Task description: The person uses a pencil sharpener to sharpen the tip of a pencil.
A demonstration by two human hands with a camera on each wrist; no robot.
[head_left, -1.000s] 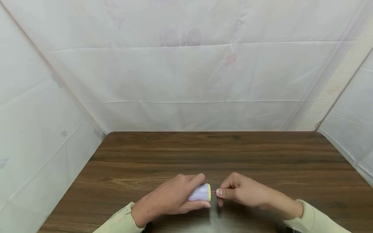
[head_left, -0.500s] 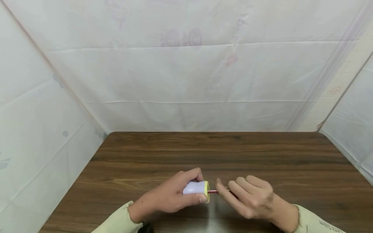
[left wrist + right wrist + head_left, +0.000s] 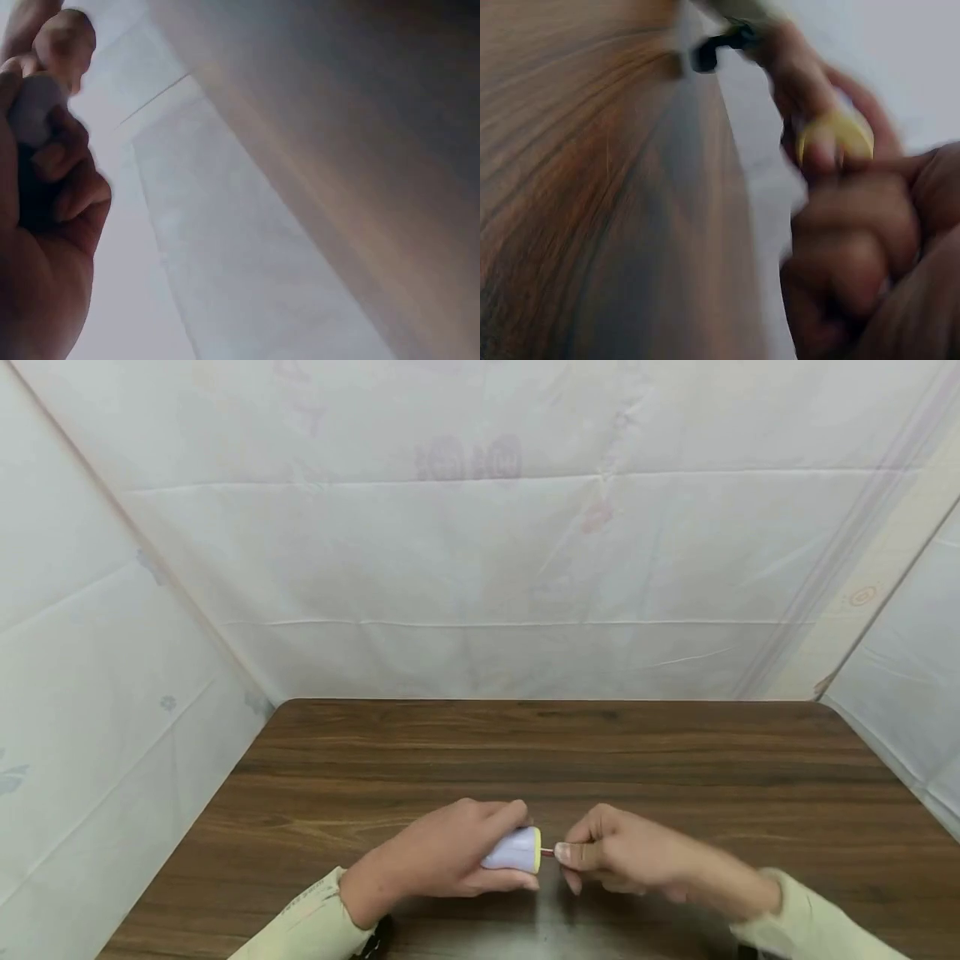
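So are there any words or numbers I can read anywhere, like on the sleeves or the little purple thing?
No text here can be read.
Left sleeve: dark printed letters near the cuff, too small and blurred to read.
White sheet behind the table: faint pinkish round marks, too pale to make out.
Purple and yellow sharpener in the left hand: no writing visible.
Red pencil pinched by the right hand: no writing visible.

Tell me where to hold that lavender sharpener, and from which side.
Grip the lavender sharpener round its rounded body from the left, as the left hand does. Its yellow face points right, where the right hand pinches the red pencil.
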